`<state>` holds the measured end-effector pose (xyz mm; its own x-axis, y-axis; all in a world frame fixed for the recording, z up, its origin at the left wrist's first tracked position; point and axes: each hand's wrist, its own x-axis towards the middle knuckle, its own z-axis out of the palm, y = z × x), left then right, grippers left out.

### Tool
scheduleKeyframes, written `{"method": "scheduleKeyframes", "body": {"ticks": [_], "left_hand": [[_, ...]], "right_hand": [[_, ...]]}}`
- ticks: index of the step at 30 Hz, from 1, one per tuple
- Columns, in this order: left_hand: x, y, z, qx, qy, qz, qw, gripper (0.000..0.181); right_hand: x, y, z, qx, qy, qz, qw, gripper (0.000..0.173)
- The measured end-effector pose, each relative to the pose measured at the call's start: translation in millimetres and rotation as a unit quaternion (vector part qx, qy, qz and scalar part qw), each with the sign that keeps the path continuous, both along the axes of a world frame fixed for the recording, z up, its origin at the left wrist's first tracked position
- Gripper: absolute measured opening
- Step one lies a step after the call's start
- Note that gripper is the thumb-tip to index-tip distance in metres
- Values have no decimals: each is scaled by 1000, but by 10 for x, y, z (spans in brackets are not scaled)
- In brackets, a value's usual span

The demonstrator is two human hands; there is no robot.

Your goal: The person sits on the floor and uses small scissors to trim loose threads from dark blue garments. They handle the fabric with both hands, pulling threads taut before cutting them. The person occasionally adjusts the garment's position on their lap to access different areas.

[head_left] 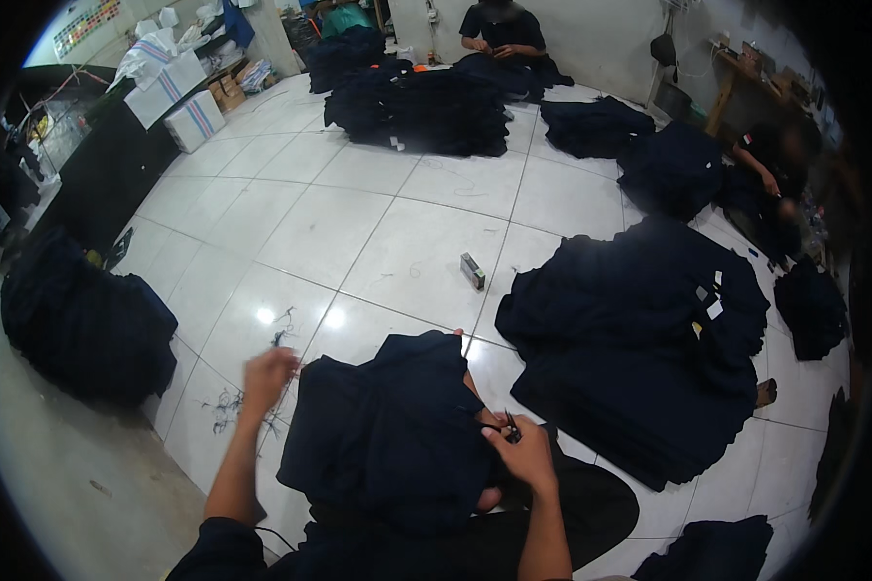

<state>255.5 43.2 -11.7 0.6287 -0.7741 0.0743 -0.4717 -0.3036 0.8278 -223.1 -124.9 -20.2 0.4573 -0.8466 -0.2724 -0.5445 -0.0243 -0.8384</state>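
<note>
A dark navy garment [378,436] lies spread over my lap and crossed legs. Black thread snips [512,428] are gripped in my right hand [527,450], right at the garment's right edge. Off the garment's left side, my left hand [270,378] is raised above the floor and blurred by motion. Dark thread scraps [283,335] show just beyond its fingers; whether the fingers hold any is not clear. A loose heap of cut threads [229,410] lies on the tiles beside that wrist.
A large stack of navy garments [639,348] sits to my right, another pile [87,327] at far left. A small box [472,271] stands on the tiled floor [363,225]. Two people sit working, one at the back [505,36], one at right [770,160]. White cartons [195,120] stand back left.
</note>
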Motion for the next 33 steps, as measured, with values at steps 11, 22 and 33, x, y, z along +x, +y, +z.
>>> {"method": "scheduleKeyframes", "body": {"ticks": [11,22,33], "left_hand": [[2111,2338,-1175,204,-330,225,894,90],[-2347,-843,172,95,-209,-474,850,29],[-123,-493,33,42,-197,-133,970,16]], "right_hand": [[-38,-158,-434,32,-52,28,998,25],[-172,-202,-466,111,-107,11,988,30],[-294,-242,-382,69,-109,11,992,32]]}}
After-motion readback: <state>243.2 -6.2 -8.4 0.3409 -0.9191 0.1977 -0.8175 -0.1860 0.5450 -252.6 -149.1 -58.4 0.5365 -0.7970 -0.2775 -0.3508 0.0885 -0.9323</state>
